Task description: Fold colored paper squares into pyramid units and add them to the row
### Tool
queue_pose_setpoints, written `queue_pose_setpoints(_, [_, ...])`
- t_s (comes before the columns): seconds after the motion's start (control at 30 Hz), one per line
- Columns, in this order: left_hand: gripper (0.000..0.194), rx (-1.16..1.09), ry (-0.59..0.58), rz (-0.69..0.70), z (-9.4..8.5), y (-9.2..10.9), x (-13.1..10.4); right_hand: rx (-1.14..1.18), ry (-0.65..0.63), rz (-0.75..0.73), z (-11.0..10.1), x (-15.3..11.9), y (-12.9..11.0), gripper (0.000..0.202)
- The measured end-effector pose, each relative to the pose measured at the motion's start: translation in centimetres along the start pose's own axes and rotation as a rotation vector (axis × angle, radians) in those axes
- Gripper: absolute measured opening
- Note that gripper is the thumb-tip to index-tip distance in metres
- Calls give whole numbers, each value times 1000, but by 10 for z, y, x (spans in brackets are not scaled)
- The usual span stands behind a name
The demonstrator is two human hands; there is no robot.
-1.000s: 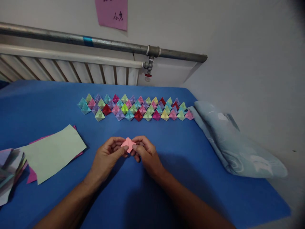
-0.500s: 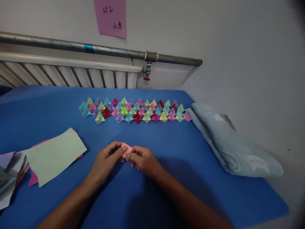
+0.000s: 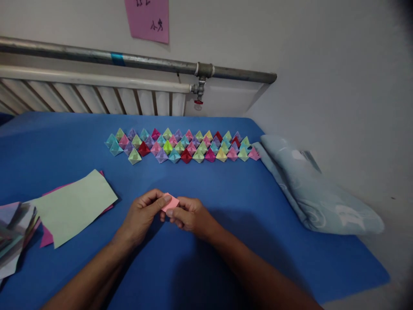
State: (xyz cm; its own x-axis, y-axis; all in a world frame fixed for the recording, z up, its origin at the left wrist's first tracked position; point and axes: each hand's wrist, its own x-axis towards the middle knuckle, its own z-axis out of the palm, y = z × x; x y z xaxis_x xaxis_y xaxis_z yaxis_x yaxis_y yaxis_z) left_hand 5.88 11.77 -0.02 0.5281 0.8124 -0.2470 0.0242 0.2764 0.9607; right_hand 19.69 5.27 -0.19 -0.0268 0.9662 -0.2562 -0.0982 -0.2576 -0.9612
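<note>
A small folded square of pink paper [image 3: 171, 204] is held just above the blue surface [image 3: 145, 275]. My left hand [image 3: 142, 213] pinches its left side, thumb on top. On the right, my right hand [image 3: 190, 216] grips the lower right edge, with its thumb also on the upper face. The undersides of the fingers are partly hidden behind the paper. Beyond both hands, several folded paper boats [image 3: 186, 155] in many colours stand in staggered rows.
To the left lie a pale green sheet [image 3: 75, 206] over magenta paper [image 3: 47, 237] and a pile of mixed papers [image 3: 13, 241]. A folded light blue cloth [image 3: 309, 193] lies along the right wall. Behind the surface run a radiator [image 3: 109, 101] and a metal pipe [image 3: 155, 63] with a valve [image 3: 198, 102].
The view has tipped slightly downward, so the wall and pipe sit higher. Both hands keep hold of the pink paper, with only a slight shift of the fingers.
</note>
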Motion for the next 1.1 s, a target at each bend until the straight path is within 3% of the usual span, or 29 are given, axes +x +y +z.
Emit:
queue_pose_setpoints(0.47, [35,-80,-27,-68,-1,3,1,69,10,178,4,-2,-2,18])
queue_pose_setpoints(0.57, [34,-128,13,-135,-5,4,3,-21,126,35,-1,-4,-1,19])
queue_pose_setpoints(0.67, [33,-174,62,-168,-6,5,4,-235,312,-266,-6,-6,4,6])
queue_pose_setpoints(0.8, [32,-208,61,-190,-6,4,4,-696,240,-707,-5,-9,12,19])
queue_pose_setpoints(0.9, [33,-234,25,-216,-5,3,3,-863,180,-770,-3,-10,16,22])
queue_pose_setpoints(1.1, [34,-122,-26,-221,-5,4,4,-947,171,-692,-8,-7,17,22])
